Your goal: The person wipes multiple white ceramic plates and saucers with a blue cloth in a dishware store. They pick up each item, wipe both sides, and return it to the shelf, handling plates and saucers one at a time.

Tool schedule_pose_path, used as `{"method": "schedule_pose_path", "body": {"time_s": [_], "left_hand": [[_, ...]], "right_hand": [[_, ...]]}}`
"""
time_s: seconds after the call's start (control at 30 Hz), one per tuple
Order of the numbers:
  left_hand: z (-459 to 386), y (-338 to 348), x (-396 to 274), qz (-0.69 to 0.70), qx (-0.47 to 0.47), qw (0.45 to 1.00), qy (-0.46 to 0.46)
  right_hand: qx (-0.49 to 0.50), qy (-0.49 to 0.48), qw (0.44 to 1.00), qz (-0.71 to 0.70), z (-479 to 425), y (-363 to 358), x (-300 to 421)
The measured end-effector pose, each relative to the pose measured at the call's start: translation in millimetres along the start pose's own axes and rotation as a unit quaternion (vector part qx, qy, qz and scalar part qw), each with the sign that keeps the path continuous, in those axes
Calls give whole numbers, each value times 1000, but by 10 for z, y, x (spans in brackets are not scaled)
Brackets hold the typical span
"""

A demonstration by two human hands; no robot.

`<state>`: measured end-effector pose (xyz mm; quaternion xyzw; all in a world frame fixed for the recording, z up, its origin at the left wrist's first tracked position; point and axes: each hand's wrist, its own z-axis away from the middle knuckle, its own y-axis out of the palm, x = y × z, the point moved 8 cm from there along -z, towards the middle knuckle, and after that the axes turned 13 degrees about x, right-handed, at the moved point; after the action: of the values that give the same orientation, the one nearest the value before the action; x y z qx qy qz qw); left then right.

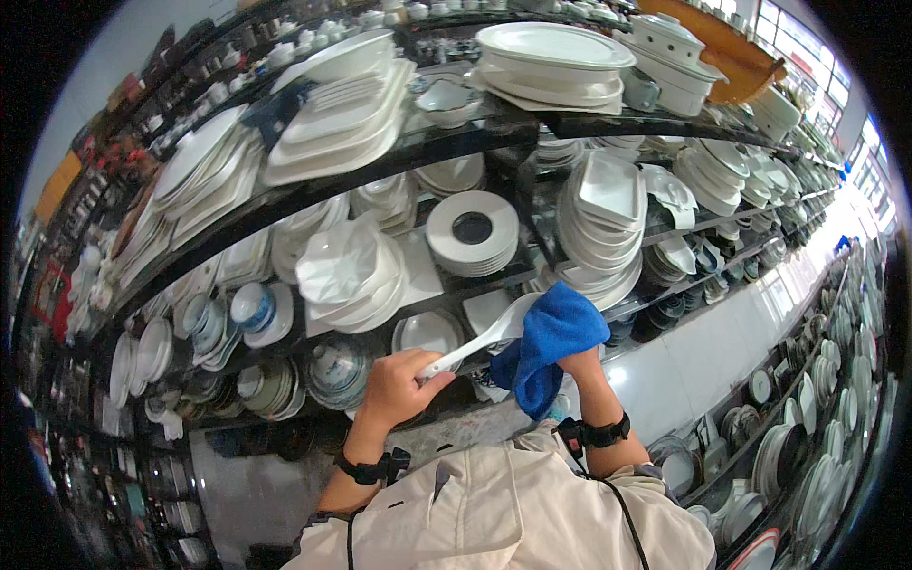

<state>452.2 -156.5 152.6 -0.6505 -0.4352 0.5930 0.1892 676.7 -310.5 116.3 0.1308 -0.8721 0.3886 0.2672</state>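
Observation:
A long-handled white spoon (474,343), ceramic by its look, spans the gap between my hands. My left hand (403,385) grips the end of its handle. My right hand (581,361) is mostly hidden under a blue cloth (559,320), which is wrapped over the spoon's bowl end and hangs down in a fold. Just beyond the hands is a shelf with a stack of white ring-shaped plates (472,235) and a stack of white fluted bowls (349,267).
Dark shelves (456,135) hold stacked white plates (342,128), oval platters (554,53) and a lidded tureen (666,60). A tall dish stack (605,214) stands near the cloth. At right, a pale floor aisle (712,342) runs beside another rack of plates (776,456).

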Motion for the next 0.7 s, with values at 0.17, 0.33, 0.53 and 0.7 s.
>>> {"method": "schedule_pose_path", "body": {"time_s": [0.17, 0.33, 0.53, 0.7], "left_hand": [[-985, 571, -331, -13, 3, 995, 96], [-2131, 1145, -801, -28, 54, 991, 118], [-3292, 1760, -939, 46, 15, 998, 47], [-3821, 2016, -873, 49, -8, 999, 17]], "right_hand": [[23, 5, 1000, -13, -196, -698, -674], [47, 11, 998, 32, -479, -1480, -1487], [-9, 42, 986, 160, -782, -1974, -2510], [57, 17, 964, 260, -909, -2013, -3159]]}}
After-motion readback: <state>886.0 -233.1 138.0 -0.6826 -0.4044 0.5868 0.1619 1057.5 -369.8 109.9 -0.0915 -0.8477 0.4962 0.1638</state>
